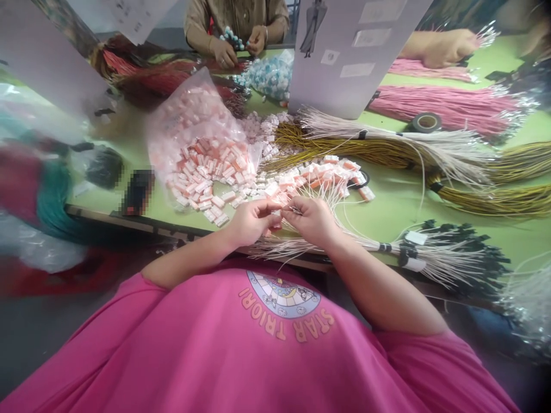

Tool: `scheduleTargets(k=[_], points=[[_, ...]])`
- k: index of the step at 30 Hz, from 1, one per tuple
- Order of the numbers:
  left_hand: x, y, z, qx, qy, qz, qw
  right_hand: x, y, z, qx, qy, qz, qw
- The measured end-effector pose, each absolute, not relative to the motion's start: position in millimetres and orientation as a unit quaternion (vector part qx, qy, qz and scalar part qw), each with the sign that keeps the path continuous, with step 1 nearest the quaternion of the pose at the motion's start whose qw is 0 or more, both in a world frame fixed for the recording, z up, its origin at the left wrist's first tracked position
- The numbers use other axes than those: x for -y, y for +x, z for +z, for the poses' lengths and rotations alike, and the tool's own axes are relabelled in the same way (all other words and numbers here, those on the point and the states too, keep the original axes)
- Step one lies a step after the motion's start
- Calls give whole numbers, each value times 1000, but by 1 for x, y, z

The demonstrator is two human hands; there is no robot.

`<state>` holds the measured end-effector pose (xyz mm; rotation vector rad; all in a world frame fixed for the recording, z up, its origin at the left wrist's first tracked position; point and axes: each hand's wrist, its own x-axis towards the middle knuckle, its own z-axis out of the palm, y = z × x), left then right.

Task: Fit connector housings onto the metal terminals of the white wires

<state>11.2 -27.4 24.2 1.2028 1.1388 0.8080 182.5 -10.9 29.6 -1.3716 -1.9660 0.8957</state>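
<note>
My left hand is closed in a pinch at the table's front edge. A small white and orange plastic connector housing shows at its fingertips, mostly covered. Almost touching it, my right hand pinches the thin end of a white wire; the exact tip is hidden by the fingers. Loose white wires fan out behind and beneath my right hand. A bundle of white wires, tied with black tape, runs rightward to black connectors. Just beyond my hands lies a heap of white and orange connector housings.
An open plastic bag spills more housings at left. Yellow-black wires, pink wires and a tape roll lie at right. A white partition stands upright. Across the table, a person's hands hold blue-white parts.
</note>
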Motion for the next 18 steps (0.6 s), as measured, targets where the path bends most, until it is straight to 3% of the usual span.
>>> scheduleTargets(k=[3, 5, 8, 11, 15, 18], points=[[26, 9, 23, -486, 555, 334, 586, 9, 185, 30, 736, -504, 355, 280], [20, 0, 26, -492, 612, 335, 520, 6, 188, 32, 720, -506, 375, 292], [5, -27, 32, -529, 716, 345, 298, 0, 196, 35, 676, -535, 377, 340], [-13, -61, 31, -587, 753, 272, 122, -6, 203, 37, 640, -556, 366, 384], [-27, -87, 18, -623, 766, 115, 111, -9, 206, 36, 616, -566, 384, 391], [-27, -87, 14, -619, 769, 105, 119, -10, 206, 35, 603, -539, 454, 373]])
